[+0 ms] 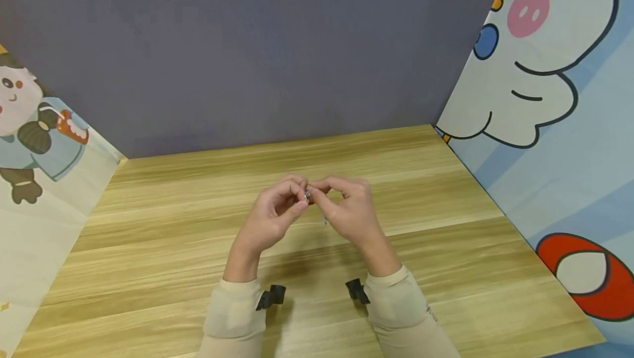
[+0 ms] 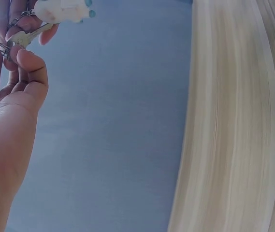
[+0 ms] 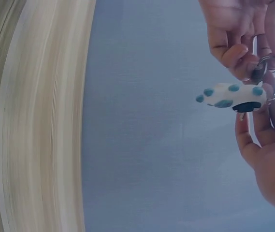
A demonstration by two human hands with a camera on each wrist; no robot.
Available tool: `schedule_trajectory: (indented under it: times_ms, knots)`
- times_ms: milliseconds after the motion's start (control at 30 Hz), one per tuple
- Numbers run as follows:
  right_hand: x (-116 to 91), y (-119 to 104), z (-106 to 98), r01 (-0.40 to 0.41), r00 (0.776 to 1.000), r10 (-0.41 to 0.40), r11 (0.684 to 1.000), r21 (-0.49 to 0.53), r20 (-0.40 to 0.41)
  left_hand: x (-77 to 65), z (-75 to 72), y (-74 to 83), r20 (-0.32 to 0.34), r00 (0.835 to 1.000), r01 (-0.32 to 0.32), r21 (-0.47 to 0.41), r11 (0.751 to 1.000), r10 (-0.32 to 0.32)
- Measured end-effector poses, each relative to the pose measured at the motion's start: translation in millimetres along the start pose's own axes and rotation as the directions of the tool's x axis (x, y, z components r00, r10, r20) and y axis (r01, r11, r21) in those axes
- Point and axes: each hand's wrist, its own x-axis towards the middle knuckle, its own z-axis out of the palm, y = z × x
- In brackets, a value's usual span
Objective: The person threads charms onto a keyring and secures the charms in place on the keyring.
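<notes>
Over the table, my left hand [image 1: 269, 215] and right hand [image 1: 353, 212] meet fingertip to fingertip around a small metal key ring [image 1: 307, 195]. In the left wrist view, the left thumb and fingers pinch the ring beside a key [image 2: 23, 38], whose blade points up and right. The right fingers grip the ring's other side, partly hidden by the left hand. A white charm with teal spots [image 3: 231, 95] hangs on a short chain [image 3: 273, 98] by the right hand, also seen in the left wrist view. Exactly how the key sits on the ring is hidden by fingertips.
A wood-grain table [image 1: 173, 259] lies under both hands. Behind it stands a grey wall panel [image 1: 277, 55], with cartoon-printed panels to the left [image 1: 44, 226] and right [image 1: 540, 182]. Black camera mounts [image 1: 271, 297] sit on both sleeve cuffs.
</notes>
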Motion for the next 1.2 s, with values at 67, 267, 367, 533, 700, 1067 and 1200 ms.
schedule_trajectory:
  times_ms: [67,267,367,533,700,1067,1200]
  knots:
    - [0,0,0,-0.016,1.0,0.016,1.0,-0.012,-0.003,0.4,0.9,0.8,-0.006,1.0,0.011,0.003,1.0,-0.011]
    - [0,1,0,-0.097,0.995,0.096,0.995,-0.023,-0.025,2.3,-0.2,0.1,-0.05,0.999,0.016,0.053,0.998,-0.014]
    - [-1,1,0,-0.147,0.989,0.146,0.989,-0.02,-0.013,2.3,-2.9,1.4,-0.083,0.996,0.046,0.104,0.993,-0.038]
    - [1,-2,-3,-0.294,0.951,0.293,0.956,-0.003,0.096,1.1,-7.1,5.0,-0.125,0.988,0.113,0.15,0.982,-0.095]
    - [1,0,-4,-0.442,0.883,0.429,0.896,0.035,0.19,1.5,-8.5,4.2,-0.162,0.978,0.163,0.182,0.97,-0.135]
    - [-1,13,1,-0.32,0.926,0.34,0.938,-0.134,0.167,3.3,-12.3,-0.4,-0.131,0.985,0.169,0.572,0.803,-0.113]
    - [0,15,2,-0.183,0.958,0.228,0.954,-0.238,0.177,4.5,-11.2,-3.2,-0.041,0.994,-0.041,0.736,0.676,0.105]
